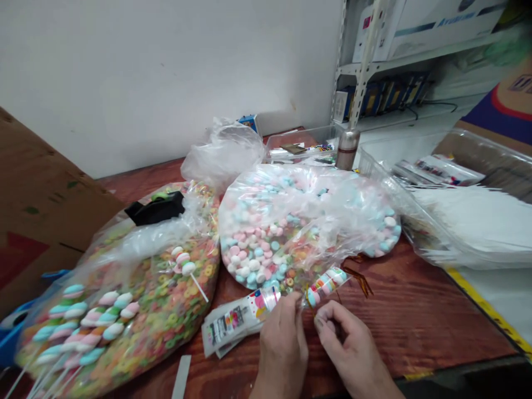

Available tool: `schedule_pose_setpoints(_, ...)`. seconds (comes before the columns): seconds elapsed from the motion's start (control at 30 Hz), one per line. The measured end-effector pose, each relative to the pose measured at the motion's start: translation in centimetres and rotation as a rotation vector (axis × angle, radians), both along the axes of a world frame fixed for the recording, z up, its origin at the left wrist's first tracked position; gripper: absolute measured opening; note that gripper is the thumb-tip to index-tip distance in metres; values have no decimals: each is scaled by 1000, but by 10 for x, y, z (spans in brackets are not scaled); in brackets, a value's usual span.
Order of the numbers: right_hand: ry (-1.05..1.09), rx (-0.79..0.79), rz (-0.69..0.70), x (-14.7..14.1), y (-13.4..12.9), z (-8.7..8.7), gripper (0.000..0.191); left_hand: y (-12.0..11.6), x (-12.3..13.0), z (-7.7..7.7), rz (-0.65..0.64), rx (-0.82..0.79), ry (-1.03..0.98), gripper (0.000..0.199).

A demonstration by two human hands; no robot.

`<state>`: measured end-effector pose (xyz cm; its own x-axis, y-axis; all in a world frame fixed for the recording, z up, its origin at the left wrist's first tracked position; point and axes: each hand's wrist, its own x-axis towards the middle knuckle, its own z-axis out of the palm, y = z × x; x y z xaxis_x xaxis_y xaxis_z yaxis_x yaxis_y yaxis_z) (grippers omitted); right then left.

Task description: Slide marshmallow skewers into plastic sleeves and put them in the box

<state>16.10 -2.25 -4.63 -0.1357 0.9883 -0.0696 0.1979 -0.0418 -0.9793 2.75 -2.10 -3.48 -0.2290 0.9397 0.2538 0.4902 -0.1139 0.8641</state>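
- Head view: left hand is gripping the wrapped skewer by its near end; right hand is curling its fingers beside the gold tie (pinching or not, I cannot tell).
- Wrapping is looking done, tying unfinished; bare skewers are lying on the cereal bag.
- The wrapped skewer is slanting over the table, looking puffy, pastel-striped and shiny.

A single view looked out from the person's head, forward and down across the table. It was close in: the left hand and right hand sat at the lower edge, right of centre, large in the foreground. It faced the wall at a slant, the table's back edge rising rightward, and took in a shelf rack at upper right.
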Motion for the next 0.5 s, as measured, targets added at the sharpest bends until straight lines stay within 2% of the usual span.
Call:
schedule_pose_setpoints(0.13, 39, -85, 7, -2, 3, -13, 20, -3, 1, 2, -57, -45, -52, 26)
schedule_pose_setpoints(0.23, 39, -75, -6, -3, 3, -14, 19, -1, 1, 7, -33, -17, -54, 25)
schedule_pose_setpoints(0.3, 8, -53, -43, -4, 3, -14, 19, 2, 1, 11, -43, -71, -97, 19)
schedule_pose_setpoints(0.4, -48, 1, -95, -3, 7, -13, 16, 7, 1, 13, -84, -334, -371, 12)
schedule_pose_setpoints(0.5, -91, 61, -58, -1, 11, -10, 15, 10, 3, 8, -76, -518, -731, 18)
